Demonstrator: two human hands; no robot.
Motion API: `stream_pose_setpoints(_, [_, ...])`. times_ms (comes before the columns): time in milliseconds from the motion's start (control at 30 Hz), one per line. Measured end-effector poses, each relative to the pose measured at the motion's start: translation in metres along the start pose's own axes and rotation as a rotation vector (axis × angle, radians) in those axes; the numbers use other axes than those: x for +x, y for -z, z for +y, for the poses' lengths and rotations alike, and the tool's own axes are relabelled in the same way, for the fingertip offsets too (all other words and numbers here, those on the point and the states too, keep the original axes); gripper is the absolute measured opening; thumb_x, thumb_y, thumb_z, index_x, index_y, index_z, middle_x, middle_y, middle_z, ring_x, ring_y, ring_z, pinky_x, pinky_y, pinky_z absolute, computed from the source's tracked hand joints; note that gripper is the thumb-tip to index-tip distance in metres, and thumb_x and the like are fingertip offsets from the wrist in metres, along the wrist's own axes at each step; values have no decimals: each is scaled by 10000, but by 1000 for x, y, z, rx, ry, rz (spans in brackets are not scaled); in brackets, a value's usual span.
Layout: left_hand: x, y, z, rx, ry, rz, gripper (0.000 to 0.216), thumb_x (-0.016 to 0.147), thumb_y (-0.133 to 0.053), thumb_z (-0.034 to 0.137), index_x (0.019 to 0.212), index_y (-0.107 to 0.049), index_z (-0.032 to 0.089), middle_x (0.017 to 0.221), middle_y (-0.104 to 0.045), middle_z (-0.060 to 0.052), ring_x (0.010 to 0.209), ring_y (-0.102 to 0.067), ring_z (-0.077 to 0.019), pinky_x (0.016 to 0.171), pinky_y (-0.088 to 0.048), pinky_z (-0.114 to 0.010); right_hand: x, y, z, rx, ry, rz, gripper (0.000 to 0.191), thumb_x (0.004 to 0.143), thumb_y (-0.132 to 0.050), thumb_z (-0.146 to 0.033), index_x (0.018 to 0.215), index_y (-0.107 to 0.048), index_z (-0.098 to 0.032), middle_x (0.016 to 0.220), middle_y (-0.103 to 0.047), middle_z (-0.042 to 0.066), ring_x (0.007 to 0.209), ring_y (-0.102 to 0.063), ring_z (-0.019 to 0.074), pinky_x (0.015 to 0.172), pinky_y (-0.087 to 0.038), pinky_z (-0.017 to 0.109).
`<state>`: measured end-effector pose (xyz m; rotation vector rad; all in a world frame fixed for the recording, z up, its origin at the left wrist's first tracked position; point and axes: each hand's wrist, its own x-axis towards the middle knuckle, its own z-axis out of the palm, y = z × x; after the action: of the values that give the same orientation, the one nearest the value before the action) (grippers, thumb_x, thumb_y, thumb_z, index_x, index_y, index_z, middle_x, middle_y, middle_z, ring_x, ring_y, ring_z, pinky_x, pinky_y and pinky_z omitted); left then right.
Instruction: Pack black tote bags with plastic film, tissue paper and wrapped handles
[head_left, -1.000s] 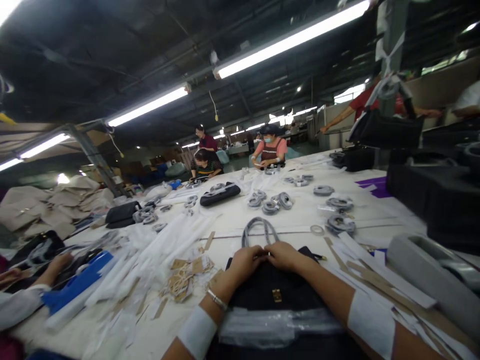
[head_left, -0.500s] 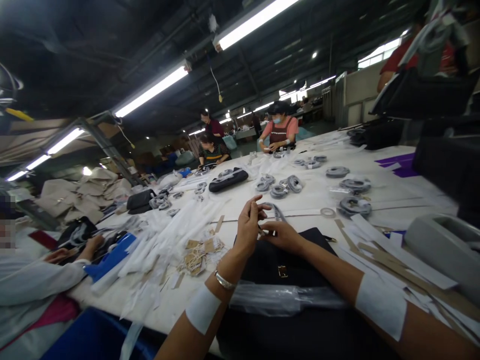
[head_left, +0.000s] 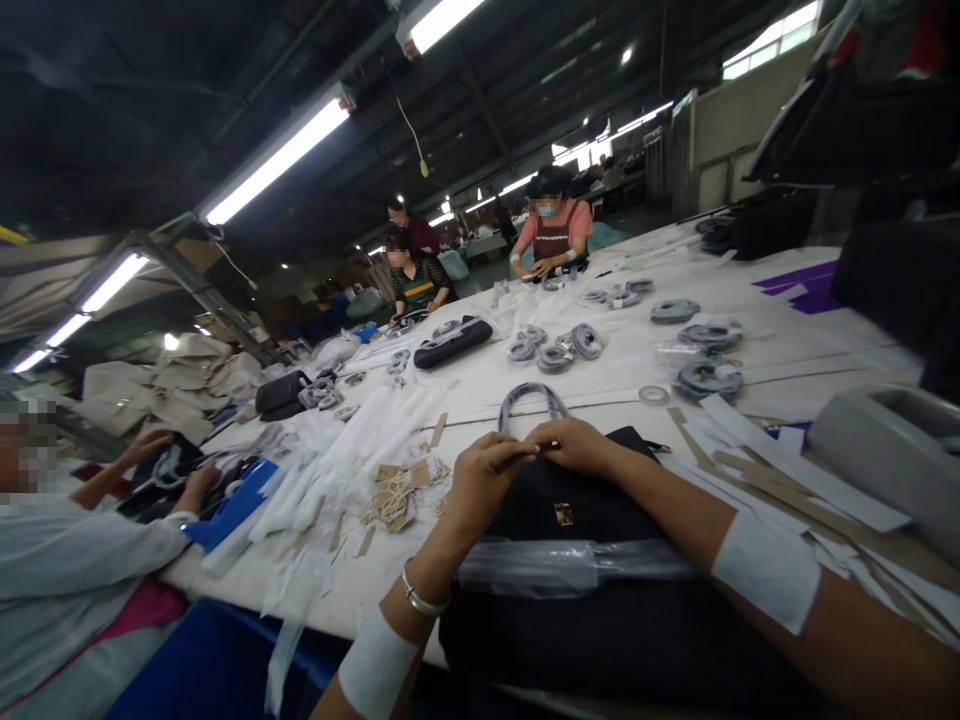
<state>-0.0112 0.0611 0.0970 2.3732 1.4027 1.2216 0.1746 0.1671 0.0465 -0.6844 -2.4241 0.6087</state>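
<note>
A black handbag (head_left: 600, 640) lies in front of me at the table edge, with a small gold clasp (head_left: 563, 514) and a band of clear plastic wrap (head_left: 532, 570) across it. Its handle (head_left: 531, 388), wrapped in grey-looking film, stands up beyond my hands. Over the bag's far part, my left hand (head_left: 480, 482) is closed on a thin black strap (head_left: 516, 459). The fingers of my right hand (head_left: 576, 446) are closed at the strap's other end, meeting the left fingertips. Part of the strap is hidden by my fingers.
Paper tags with strings (head_left: 401, 495) and white plastic strips (head_left: 330, 470) lie to the left. Paper offcuts (head_left: 795, 480), a tape roll (head_left: 654, 395) and a grey dispenser-like object (head_left: 885, 470) are to the right. Several wrapped handle coils (head_left: 555, 358) lie beyond. A co-worker (head_left: 82, 570) works at left.
My left hand has lowered and its raised, spread fingers have closed on the strap. The wrapped handle, mostly hidden before, now shows behind my hands. The view has shifted slightly.
</note>
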Motion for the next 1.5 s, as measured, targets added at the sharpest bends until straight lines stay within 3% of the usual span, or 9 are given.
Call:
stream_pose_setpoints(167, [-22, -13, 15, -22, 52, -141, 164, 819, -756, 218, 978, -767, 253, 930, -772, 4, 825, -723, -164, 773, -547, -246, -3, 2, 4, -110, -78, -129, 481, 703, -550, -17, 1060, -759, -264, 1112, -740, 5, 1050, -660, 198, 894, -474, 271])
stream_pose_setpoints(367, [-41, -25, 14, -139, 69, -353, 180, 824, -747, 192, 998, -770, 227, 967, -775, -6, 877, -739, -168, 812, -551, -213, -3, 0, 8, -138, -127, -196, 504, 724, -531, -8, 1106, -748, -253, 1178, -720, 15, 1115, -641, 205, 927, -467, 261])
stream_pose_setpoints(600, [-46, -27, 16, 112, -25, -552, 212, 884, -670, 219, 1084, -741, 225, 1035, -762, -49, 942, -730, -225, 855, -566, -295, -4, -7, 20, -134, -109, -145, 506, 765, -513, 10, 1145, -731, -243, 1243, -689, 47, 1160, -620, 224, 984, -462, 306])
stream_pose_setpoints(800, [-48, -9, 37, 128, -51, -739, 408, 927, -484, 85, 1264, -640, 252, 1314, -642, -33, 1202, -615, -209, 1036, -491, -335, -2, -3, 18, -115, -114, -36, 537, 728, -506, 49, 1137, -723, -221, 1231, -690, 58, 1126, -632, 217, 944, -491, 312])
stream_pose_setpoints(933, [-51, 4, 48, -2, 19, -622, 378, 974, -482, 167, 1328, -577, 260, 1343, -623, -20, 1227, -592, -179, 1061, -458, -289, 0, 2, 13, -92, -101, 97, 441, 818, -489, -17, 1144, -713, -213, 1203, -701, 56, 1098, -640, 203, 975, -476, 332])
stream_pose_setpoints(1033, [-59, 2, 49, 160, 134, -509, 332, 988, -500, 305, 1301, -583, 227, 1228, -681, -58, 1097, -652, -225, 954, -520, -342, 0, 2, 11, -88, -97, 165, 388, 863, -494, -80, 1160, -707, -210, 1208, -700, 58, 1088, -646, 205, 970, -479, 347])
stream_pose_setpoints(1133, [-67, -5, 45, 334, 157, -564, 285, 966, -537, 378, 1152, -659, 199, 1087, -706, -73, 998, -653, -256, 877, -524, -376, 4, 1, 5, -87, -96, 192, 353, 897, -494, -134, 1181, -695, -198, 1219, -698, 63, 1091, -645, 203, 962, -479, 349])
stream_pose_setpoints(1333, [-65, -4, 38, 346, 134, -642, 292, 917, -598, 460, 1077, -668, 227, 994, -672, -41, 964, -609, -227, 813, -472, -316, 6, 21, -38, -137, -61, -53, 296, 895, -563, -241, 1148, -715, -218, 1100, -739, 61, 959, -672, 216, 852, -485, 318])
stream_pose_setpoints(1500, [-53, 5, 38, 273, 140, -709, 316, 859, -679, 473, 1016, -653, 201, 989, -664, -45, 955, -602, -234, 794, -453, -312, -51, 41, -87, -244, -137, -338, 225, 901, -575, -347, 861, -773, -247, 831, -751, 65, 781, -680, 235, 669, -446, 302])
